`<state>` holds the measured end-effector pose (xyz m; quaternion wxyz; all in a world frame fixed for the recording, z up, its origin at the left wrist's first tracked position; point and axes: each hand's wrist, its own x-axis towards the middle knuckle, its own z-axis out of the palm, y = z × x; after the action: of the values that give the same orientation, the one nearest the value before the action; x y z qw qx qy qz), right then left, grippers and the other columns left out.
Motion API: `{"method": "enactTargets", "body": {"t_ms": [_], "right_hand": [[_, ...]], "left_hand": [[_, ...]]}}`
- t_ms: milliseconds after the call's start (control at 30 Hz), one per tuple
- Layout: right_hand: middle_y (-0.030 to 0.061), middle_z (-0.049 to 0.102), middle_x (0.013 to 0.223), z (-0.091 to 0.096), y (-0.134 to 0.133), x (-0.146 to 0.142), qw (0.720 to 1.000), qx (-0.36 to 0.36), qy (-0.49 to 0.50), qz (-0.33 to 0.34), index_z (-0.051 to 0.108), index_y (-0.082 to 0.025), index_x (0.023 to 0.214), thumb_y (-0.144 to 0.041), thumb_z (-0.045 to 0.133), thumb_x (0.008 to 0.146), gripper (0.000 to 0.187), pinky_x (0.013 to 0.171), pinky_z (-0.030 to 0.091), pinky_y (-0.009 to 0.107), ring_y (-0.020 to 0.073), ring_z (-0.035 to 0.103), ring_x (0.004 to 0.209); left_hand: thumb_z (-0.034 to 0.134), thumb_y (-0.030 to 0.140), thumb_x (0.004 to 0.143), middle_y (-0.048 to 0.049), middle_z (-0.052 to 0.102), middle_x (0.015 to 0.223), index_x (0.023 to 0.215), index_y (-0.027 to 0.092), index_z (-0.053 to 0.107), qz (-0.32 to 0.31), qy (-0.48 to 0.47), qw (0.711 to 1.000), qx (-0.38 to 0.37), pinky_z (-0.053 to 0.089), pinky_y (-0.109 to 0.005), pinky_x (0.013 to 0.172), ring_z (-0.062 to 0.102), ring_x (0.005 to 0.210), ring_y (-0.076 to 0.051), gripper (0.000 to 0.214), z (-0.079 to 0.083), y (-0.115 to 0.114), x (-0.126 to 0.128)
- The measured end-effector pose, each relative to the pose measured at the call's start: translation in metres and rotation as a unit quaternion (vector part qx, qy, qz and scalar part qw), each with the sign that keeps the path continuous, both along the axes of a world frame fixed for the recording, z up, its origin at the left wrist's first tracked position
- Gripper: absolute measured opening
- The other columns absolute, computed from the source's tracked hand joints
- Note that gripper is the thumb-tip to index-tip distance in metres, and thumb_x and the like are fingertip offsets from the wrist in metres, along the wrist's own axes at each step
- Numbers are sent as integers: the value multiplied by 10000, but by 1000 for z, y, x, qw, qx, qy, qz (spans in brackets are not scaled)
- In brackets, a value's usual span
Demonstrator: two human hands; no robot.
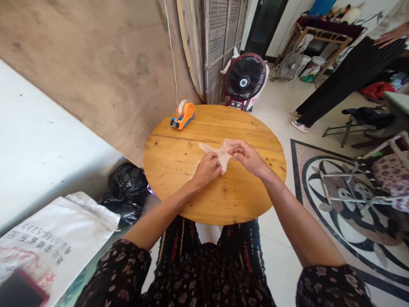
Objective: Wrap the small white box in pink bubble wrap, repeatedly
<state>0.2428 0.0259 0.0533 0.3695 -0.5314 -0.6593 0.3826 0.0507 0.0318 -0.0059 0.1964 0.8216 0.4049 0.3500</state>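
On the round wooden table (179,170) lies a thin, pale translucent piece of film or plastic (213,149), crumpled and stretched out toward the left. My left hand (207,169) pinches its lower end with fingers closed. My right hand (246,155) pinches its upper right part, fingers curled together. Both hands meet near the table's middle.
An orange tape dispenser (182,115) sits at the table's far left edge. A red fan (244,81) stands behind the table. A black bag (126,192) and a white printed sack (47,238) lie at the left. Another person's dark trousers (345,81) and a folding rack (354,187) are at right.
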Motion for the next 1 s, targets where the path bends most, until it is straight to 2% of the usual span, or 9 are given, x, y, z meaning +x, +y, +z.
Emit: {"method": "enactTargets", "body": {"t_ms": [100, 200, 300, 433, 600, 767, 1000], "right_hand": [[47, 693, 978, -15, -19, 12, 998, 54, -5, -22, 577, -213, 1007, -220, 543, 799, 211, 870, 487, 354, 186, 644, 953], [46, 699, 920, -31, -34, 11, 998, 42, -45, -14, 637, -203, 907, -250, 532, 823, 144, 816, 495, 330, 180, 648, 860], [50, 702, 902, -44, -38, 3, 997, 44, -54, -22, 663, -192, 926, -245, 539, 818, 173, 766, 496, 310, 174, 638, 801], [47, 686, 874, -52, -31, -6, 992, 91, -81, -25, 663, -184, 1058, -214, 549, 819, 266, 755, 484, 301, 166, 615, 768], [64, 677, 895, -53, -25, -10, 979, 143, -141, -16, 698, -181, 1029, -190, 555, 841, 236, 801, 473, 310, 184, 613, 844], [58, 653, 902, -48, -26, -12, 965, 141, -219, 20, 706, -210, 1059, -223, 512, 903, 249, 783, 455, 267, 170, 602, 866], [57, 621, 968, -27, -34, -25, 905, 129, -404, 32, 660, -259, 1158, -269, 445, 947, 302, 629, 379, 239, 159, 564, 790]], "left_hand": [[558, 158, 829, -86, 580, 1081, 786, 156, 648, -7, 4, 1000, 1, 469, -316, 952, 559, 1074, -172, 100, 1, 0, -1], [567, 162, 831, -80, 591, 1085, 777, 164, 654, -8, 14, 1000, -9, 467, -325, 962, 563, 1079, -174, 103, 5, 0, -2], [575, 165, 832, -79, 595, 1088, 776, 165, 659, -8, 25, 1000, -14, 471, -324, 963, 569, 1079, -175, 101, 9, 0, -2], [578, 166, 837, -75, 600, 1091, 788, 169, 660, -8, 26, 1000, 3, 479, -321, 960, 569, 1094, -179, 96, 6, 0, -1], [595, 171, 822, -102, 572, 1116, 788, 165, 646, 19, -12, 998, 50, 496, -346, 949, 574, 1079, -196, 62, -5, -5, 3], [568, 163, 825, -124, 554, 1104, 794, 151, 636, 26, -52, 996, 67, 510, -343, 925, 578, 1049, -198, 76, -10, -9, 5], [561, 141, 802, -86, 599, 1037, 907, 172, 624, 29, -67, 997, 27, 490, -351, 937, 568, 1038, -198, 126, -1, -11, 5]]}}
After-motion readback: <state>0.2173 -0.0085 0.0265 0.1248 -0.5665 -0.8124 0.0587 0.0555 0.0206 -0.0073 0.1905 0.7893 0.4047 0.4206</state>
